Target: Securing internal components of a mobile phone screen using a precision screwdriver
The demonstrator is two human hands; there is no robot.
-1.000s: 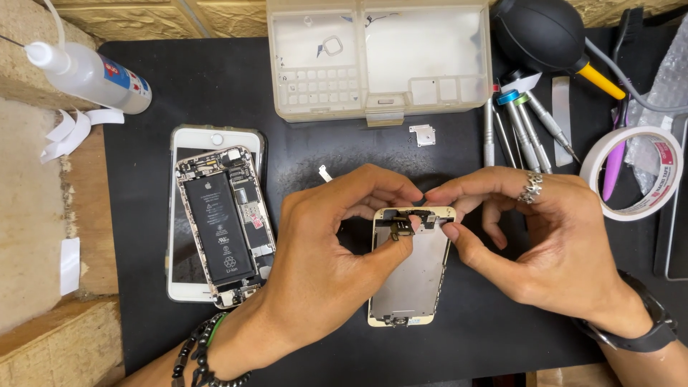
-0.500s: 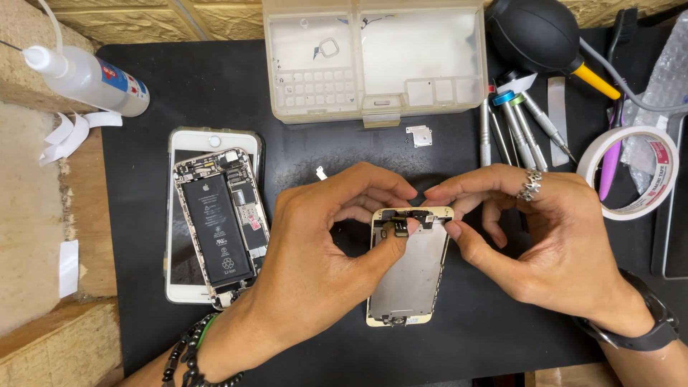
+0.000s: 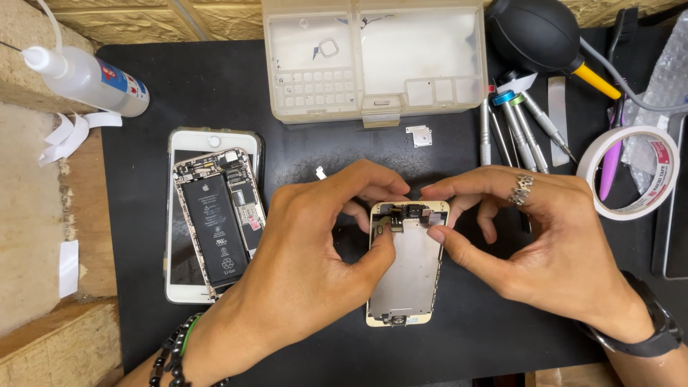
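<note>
A detached phone screen panel (image 3: 407,276) lies back side up on the black mat (image 3: 179,86), its metal shield plate facing me. My left hand (image 3: 308,251) presses its thumb on the panel's upper left, fingers arched over the top edge. My right hand (image 3: 545,244), with a ring on one finger, pinches the small parts at the panel's top edge with thumb and forefinger. Both hands touch the panel's top end.
An opened phone body (image 3: 215,222) with its black battery lies left on a white panel. A clear parts box (image 3: 373,57) stands behind. Screwdrivers (image 3: 519,122), a black air blower (image 3: 537,32), a tape roll (image 3: 631,172), a small metal bracket (image 3: 419,135) and a squeeze bottle (image 3: 86,79) surround the mat.
My fingertips have shifted slightly on the panel's top edge. The panel itself stays where it was.
</note>
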